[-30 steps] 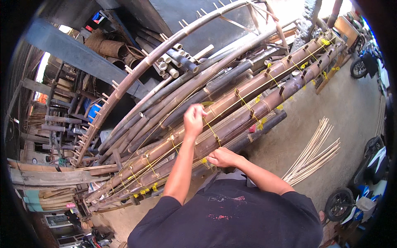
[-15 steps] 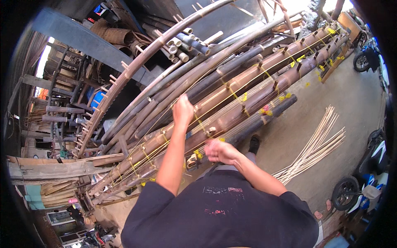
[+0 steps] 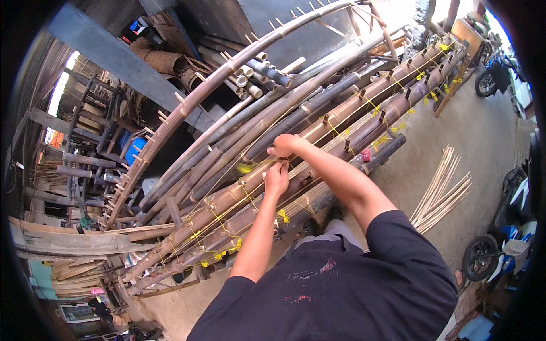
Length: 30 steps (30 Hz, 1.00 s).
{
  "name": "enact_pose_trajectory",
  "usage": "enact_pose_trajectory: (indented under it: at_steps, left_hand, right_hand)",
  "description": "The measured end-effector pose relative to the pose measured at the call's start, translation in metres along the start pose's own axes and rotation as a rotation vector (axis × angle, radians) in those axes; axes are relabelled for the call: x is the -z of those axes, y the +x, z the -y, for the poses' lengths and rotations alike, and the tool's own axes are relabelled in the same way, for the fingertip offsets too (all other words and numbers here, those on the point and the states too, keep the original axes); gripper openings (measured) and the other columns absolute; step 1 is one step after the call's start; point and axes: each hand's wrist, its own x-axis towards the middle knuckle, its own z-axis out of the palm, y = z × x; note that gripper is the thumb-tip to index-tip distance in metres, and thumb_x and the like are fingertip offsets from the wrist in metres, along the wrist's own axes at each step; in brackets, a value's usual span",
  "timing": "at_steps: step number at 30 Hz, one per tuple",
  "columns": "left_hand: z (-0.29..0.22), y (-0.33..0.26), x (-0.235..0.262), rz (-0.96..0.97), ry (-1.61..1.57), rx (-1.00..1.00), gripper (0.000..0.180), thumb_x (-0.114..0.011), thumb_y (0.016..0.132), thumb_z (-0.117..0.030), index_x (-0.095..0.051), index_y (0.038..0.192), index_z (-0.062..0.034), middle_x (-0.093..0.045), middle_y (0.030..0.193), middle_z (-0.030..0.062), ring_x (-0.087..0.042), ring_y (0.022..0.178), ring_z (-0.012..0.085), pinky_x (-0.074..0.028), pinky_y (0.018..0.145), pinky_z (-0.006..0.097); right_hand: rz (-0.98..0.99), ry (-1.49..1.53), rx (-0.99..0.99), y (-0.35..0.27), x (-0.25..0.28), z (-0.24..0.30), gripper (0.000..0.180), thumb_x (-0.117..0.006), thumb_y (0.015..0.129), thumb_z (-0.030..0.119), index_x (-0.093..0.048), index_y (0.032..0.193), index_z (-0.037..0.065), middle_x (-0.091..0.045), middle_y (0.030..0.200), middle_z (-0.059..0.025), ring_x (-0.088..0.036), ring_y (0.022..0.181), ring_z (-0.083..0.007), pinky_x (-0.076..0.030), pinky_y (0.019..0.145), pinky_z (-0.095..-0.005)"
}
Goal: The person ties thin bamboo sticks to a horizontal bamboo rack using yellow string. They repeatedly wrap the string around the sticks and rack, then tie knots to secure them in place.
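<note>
Both my hands are close together over a long brown bamboo pole [image 3: 307, 133], one of two thick poles lying side by side with pegs along them and yellow cord lashings. My left hand [image 3: 276, 179] is closed at the near side of the pole, on thin yellow cord. Just beyond it, my right hand [image 3: 286, 146] reaches across with fingers pinched at the same lashing; the cord inside its grip is mostly hidden. A bright yellow cord bundle [image 3: 244, 169] hangs left of the hands. Pale thin strips run lengthwise between the poles.
Behind lie several loose bamboo poles [image 3: 256, 122] and a curved pegged pole [image 3: 196, 94]. A stack of thin bamboo sticks [image 3: 441, 190] rests on the floor at right, with parked motorbikes [image 3: 480, 258] further right. A black pole [image 3: 387, 150] lies nearest my legs.
My right hand has swung left and away from me, over the pole, and now pinches there. My left hand has come nearer and right. The yellow bundle now shows left of the hands.
</note>
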Motion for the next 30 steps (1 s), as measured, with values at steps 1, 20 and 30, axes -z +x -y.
enact_pose_trajectory:
  at_steps: [1, 20, 30]
  left_hand:
    - [0.003, 0.001, 0.001, -0.006, -0.01, -0.013, 0.031, -0.049, 0.099, -0.037, -0.069, 0.108, -0.0148, -0.07, 0.101, 0.017, -0.063, 0.103, 0.0381, -0.036, 0.091, 0.056]
    - [0.041, 0.128, -0.001, -0.113, 0.002, -0.072, 0.031, -0.05, 0.096, -0.032, -0.066, 0.102, -0.0065, -0.069, 0.1, 0.0209, -0.064, 0.094, 0.0437, -0.05, 0.083, 0.05]
    - [0.085, -0.037, 0.142, 0.054, 0.292, 0.018, 0.028, -0.046, 0.095, -0.021, -0.064, 0.103, -0.0006, -0.066, 0.097, 0.0294, -0.064, 0.093, 0.048, -0.051, 0.082, 0.053]
  right_hand:
    - [0.127, 0.284, 0.104, 0.013, -0.003, -0.009, 0.057, -0.046, 0.097, 0.055, -0.071, 0.096, 0.003, -0.071, 0.089, -0.0168, -0.069, 0.088, -0.0278, -0.052, 0.078, -0.0386]
    - [-0.042, 0.126, 0.139, -0.19, -0.062, 0.078, 0.019, -0.06, 0.082, 0.026, -0.063, 0.078, 0.007, -0.065, 0.074, -0.0166, -0.066, 0.075, -0.0325, -0.051, 0.074, -0.0438]
    - [-0.196, 2.612, -0.452, -0.175, -0.153, 0.194, 0.026, -0.047, 0.101, 0.031, -0.062, 0.102, 0.011, -0.068, 0.097, -0.0021, -0.066, 0.093, -0.0176, -0.053, 0.082, -0.0345]
